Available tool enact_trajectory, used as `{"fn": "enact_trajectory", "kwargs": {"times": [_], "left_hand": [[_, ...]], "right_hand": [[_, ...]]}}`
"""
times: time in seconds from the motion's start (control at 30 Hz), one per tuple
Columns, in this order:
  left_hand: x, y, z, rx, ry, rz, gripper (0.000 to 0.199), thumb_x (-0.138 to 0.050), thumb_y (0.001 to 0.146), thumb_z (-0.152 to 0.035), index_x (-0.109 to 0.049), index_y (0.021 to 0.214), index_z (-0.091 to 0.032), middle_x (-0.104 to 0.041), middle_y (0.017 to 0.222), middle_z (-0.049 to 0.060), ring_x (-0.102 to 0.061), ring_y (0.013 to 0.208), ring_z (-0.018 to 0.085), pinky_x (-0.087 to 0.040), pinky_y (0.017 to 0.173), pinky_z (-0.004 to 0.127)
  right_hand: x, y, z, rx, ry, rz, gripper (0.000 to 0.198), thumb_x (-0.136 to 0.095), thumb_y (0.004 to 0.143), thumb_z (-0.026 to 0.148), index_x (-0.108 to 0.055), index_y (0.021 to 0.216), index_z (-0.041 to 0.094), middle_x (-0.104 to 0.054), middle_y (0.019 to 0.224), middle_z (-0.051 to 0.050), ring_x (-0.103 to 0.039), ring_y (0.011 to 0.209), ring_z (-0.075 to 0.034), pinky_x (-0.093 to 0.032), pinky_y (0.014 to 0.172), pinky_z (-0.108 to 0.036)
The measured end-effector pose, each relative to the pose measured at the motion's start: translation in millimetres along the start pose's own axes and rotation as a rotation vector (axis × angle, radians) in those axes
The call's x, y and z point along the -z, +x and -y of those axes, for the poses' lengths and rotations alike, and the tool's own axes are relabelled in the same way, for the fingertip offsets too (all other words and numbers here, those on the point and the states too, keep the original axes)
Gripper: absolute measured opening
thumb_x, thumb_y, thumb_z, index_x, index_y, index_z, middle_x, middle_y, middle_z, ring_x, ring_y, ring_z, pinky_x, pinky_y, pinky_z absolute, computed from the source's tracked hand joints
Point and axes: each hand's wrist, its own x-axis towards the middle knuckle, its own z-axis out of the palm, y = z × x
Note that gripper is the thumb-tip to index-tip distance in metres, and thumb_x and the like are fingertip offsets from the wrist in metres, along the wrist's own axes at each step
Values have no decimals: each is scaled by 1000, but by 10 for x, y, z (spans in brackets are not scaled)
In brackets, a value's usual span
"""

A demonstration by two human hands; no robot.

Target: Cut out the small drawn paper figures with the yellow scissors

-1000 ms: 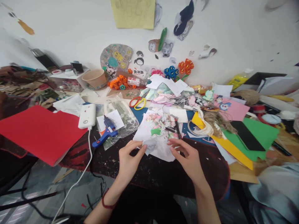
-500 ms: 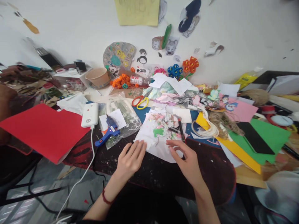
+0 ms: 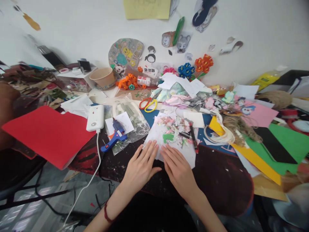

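Note:
My left hand (image 3: 142,162) lies flat with fingers stretched, its tips over the near left edge of a white paper sheet (image 3: 188,158). Beside it, my right hand (image 3: 177,167) rests palm down on the same sheet, fingers straight and close together. Neither hand holds anything. Small pink, white and grey paper scraps (image 3: 169,124) cover the far part of the sheet. Among them lie a green scrap (image 3: 168,138) and a dark pen (image 3: 193,138) with a red end. What is under my palms is hidden.
To the left are a blue glue gun (image 3: 117,137), a white power strip (image 3: 95,118) with its cord and red paper (image 3: 50,135). Scissors (image 3: 148,105) lie behind. A fabric pile (image 3: 183,93), twine (image 3: 238,129) and a black phone (image 3: 275,145) stand to the right. Another person's arm (image 3: 7,112) shows far left.
My right hand has moved left and flattened, coming down beside my left hand on the paper. My left thumb now sticks out. The whole view has shifted slightly.

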Motion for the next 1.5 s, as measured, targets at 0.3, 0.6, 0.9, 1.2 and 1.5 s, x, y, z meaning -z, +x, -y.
{"fn": "enact_trajectory", "kwargs": {"times": [0.3, 0.6, 0.9, 1.2, 1.5], "left_hand": [[-188, 1, 50, -63, -68, 68, 72, -37, 100, -59, -43, 150, -8, -39, 160, 12, -40, 147, 26, -32, 120, 44], [-219, 4, 46, -27, -186, 78, 66, -47, 100, -46, -39, 151, -5, -39, 159, 17, -39, 149, 28, -37, 119, 45], [-114, -77, 152, 58, -173, -6, 64, -45, 103, -31, -23, 157, -6, -37, 161, 18, -29, 153, 25, -35, 121, 46], [-186, -90, 151, -2, -58, 37, 63, -41, 101, -50, -45, 149, -9, -42, 159, 12, -42, 146, 27, -33, 121, 45], [-238, -78, 148, -53, -61, 50, 61, -42, 102, -45, -47, 146, -2, -44, 156, 19, -43, 146, 28, -37, 119, 45]], "right_hand": [[-124, -61, 84, 57, -196, 92, 41, -49, 97, 9, -57, 137, 2, -57, 146, -16, -59, 133, -29, -56, 107, -45], [-187, 13, 27, 108, -222, 159, 40, -47, 96, 4, -60, 133, -2, -59, 142, -21, -63, 127, -31, -58, 105, -43], [-199, 35, 51, 81, -213, 163, 38, -53, 100, 20, -63, 130, -1, -64, 135, -22, -66, 124, -31, -59, 104, -43], [-243, 5, 138, 88, -168, 158, 60, -48, 97, 7, -30, 154, 1, -51, 149, -20, -54, 138, -30, -54, 111, -44], [-325, -61, 93, 111, -122, 158, 59, -48, 96, 5, -32, 153, -1, -52, 148, -21, -51, 140, -30, -54, 111, -44]]}}
